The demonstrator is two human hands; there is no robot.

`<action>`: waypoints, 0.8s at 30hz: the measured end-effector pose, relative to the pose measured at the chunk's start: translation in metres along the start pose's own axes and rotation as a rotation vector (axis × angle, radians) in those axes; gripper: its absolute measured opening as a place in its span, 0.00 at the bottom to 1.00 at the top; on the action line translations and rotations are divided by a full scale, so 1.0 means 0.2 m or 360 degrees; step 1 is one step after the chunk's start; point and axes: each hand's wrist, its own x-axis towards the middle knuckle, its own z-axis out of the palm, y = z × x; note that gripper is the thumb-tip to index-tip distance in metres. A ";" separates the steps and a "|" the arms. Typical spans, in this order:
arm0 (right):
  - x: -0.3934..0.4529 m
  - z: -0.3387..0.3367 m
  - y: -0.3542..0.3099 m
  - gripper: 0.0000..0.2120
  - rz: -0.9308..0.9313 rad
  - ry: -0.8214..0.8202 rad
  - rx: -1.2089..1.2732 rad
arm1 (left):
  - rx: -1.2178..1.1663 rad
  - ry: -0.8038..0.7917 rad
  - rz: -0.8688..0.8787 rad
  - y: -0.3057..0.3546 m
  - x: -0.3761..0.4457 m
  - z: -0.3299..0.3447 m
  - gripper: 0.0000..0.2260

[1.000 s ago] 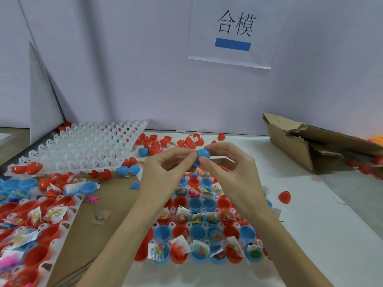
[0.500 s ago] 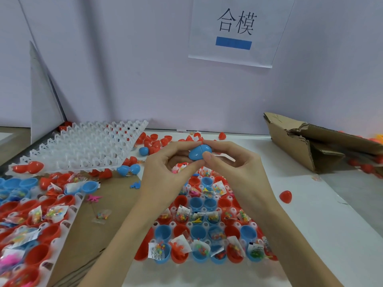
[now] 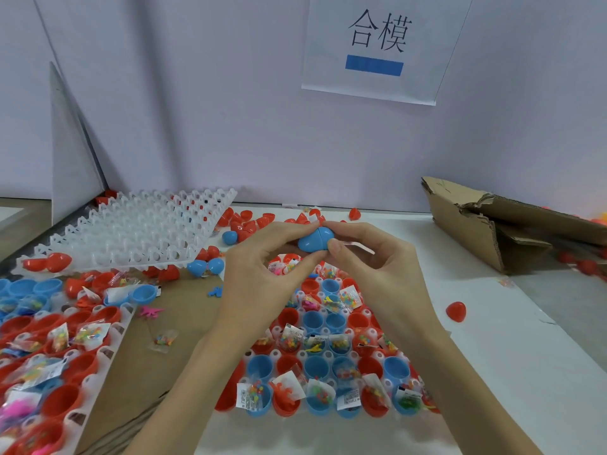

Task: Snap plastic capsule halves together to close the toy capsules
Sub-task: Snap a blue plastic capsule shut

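Since a moment ago my hands have lifted slightly and the blue capsule (image 3: 316, 239) now shows both halves meeting at a seam, where before only a rounded blue end peeked out between my fingers. My left hand (image 3: 262, 277) pinches its left half between thumb and fingertips, and my right hand (image 3: 377, 274) pinches the right half the same way, holding it above the far edge of the filled tray (image 3: 328, 356). That tray's pockets hold open red and blue halves, many with small toy packets whose printing is too small to read. On the far wall hangs a white sign (image 3: 377, 47) reading 合模 above a solid blue bar. An empty white tray (image 3: 131, 231) lies far left, a torn cardboard box (image 3: 492, 221) far right, and a loose red half (image 3: 456, 311) sits on the table to the right.
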 end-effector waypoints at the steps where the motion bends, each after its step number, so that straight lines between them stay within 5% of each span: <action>1: 0.00 0.00 0.00 0.10 -0.0003 -0.0013 -0.0017 | 0.0002 -0.0008 -0.0005 0.00 0.00 0.00 0.17; 11: -0.03 0.06 -0.01 0.15 -0.0180 -0.0051 -0.0168 | 0.0333 0.0019 0.0136 0.00 -0.02 0.00 0.17; 17: -0.06 0.10 -0.02 0.23 -0.0220 0.0050 -0.0439 | 0.0601 -0.0060 0.0476 -0.02 -0.03 0.01 0.14; 24: -0.06 0.09 -0.02 0.13 -0.0321 -0.0029 -0.0681 | 0.0710 -0.0143 0.0565 -0.02 -0.05 0.03 0.19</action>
